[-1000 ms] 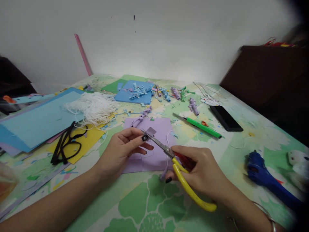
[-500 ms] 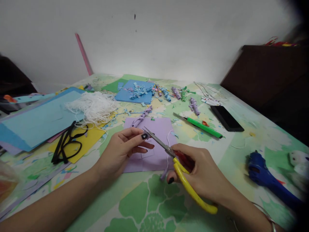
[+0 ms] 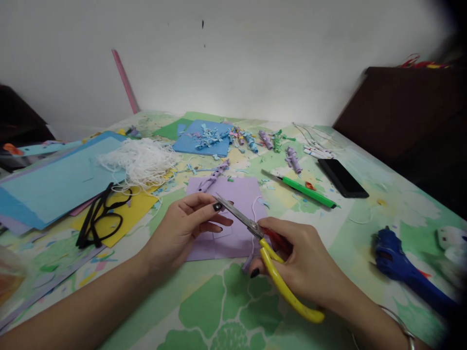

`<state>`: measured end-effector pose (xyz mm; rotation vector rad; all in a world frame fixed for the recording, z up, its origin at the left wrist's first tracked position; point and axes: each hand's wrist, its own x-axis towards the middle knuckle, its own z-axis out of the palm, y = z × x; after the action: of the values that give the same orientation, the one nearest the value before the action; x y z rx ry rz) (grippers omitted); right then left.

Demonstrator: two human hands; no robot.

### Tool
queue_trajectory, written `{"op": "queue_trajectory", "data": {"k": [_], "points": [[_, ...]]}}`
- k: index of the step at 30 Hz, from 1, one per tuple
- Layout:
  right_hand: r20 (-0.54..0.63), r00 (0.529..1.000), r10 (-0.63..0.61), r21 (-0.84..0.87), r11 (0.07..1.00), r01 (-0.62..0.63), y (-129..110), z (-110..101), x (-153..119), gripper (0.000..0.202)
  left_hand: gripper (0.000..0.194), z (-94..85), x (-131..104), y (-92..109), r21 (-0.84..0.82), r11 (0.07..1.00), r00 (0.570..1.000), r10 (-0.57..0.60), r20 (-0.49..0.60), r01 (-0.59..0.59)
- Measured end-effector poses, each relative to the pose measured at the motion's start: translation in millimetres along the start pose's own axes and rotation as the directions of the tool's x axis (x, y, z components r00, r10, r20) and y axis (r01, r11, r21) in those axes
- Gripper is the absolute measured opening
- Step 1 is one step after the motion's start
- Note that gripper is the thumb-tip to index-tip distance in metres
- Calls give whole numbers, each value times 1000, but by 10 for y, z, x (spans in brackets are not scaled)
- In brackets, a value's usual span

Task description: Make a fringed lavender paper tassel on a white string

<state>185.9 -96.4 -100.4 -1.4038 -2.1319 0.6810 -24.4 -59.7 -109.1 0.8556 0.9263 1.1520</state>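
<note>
My right hand (image 3: pixel 295 257) is closed on scissors with yellow and red handles (image 3: pixel 288 287), their blades pointing up and left. The blade tips are at the thumb and forefinger of my left hand (image 3: pixel 186 223). Those two fingers are pinched together, and what they hold is too small to make out; the other fingers are partly spread. Beneath both hands lies a purple sheet (image 3: pixel 204 250) with a white string (image 3: pixel 254 209) and a small purple tassel (image 3: pixel 248 262) near its right edge. Behind my left hand is a dotted purple roll (image 3: pixel 214 176).
Black-framed glasses (image 3: pixel 98 218), white yarn (image 3: pixel 142 163) and blue sheets (image 3: pixel 62 182) lie left. Fringed paper rolls (image 3: pixel 293 159) sit at the back. On the right are a green cutter (image 3: pixel 308 192), a black phone (image 3: pixel 343 177) and a blue glue gun (image 3: pixel 404 267).
The scissors and my right hand have shifted very slightly left, and the blades look a little closer together. My left hand has hardly moved.
</note>
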Motion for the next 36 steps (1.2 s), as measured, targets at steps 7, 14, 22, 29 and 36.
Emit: {"op": "queue_trajectory", "data": {"k": [7, 14, 22, 29, 36], "points": [[-2, 1000, -4, -6, 1000, 4, -3, 4, 2, 15, 10, -10, 4, -12, -37, 999, 1000, -11, 7, 12], [7, 1000, -1, 17, 1000, 1, 8, -1, 5, 19, 8, -11, 9, -6, -45, 999, 1000, -14, 18, 15], [2, 1000, -25, 5, 1000, 25, 18, -13, 17, 19, 8, -6, 10, -9, -30, 999, 1000, -20, 17, 21], [-18, 999, -27, -16, 1000, 26, 30, -23, 8, 21, 10, -5, 11, -1, -13, 1000, 1000, -17, 11, 17], [-20, 999, 44, 20, 999, -43, 27, -39, 22, 20, 15, 8, -12, 24, 96, 995, 1000, -29, -1, 29]]}}
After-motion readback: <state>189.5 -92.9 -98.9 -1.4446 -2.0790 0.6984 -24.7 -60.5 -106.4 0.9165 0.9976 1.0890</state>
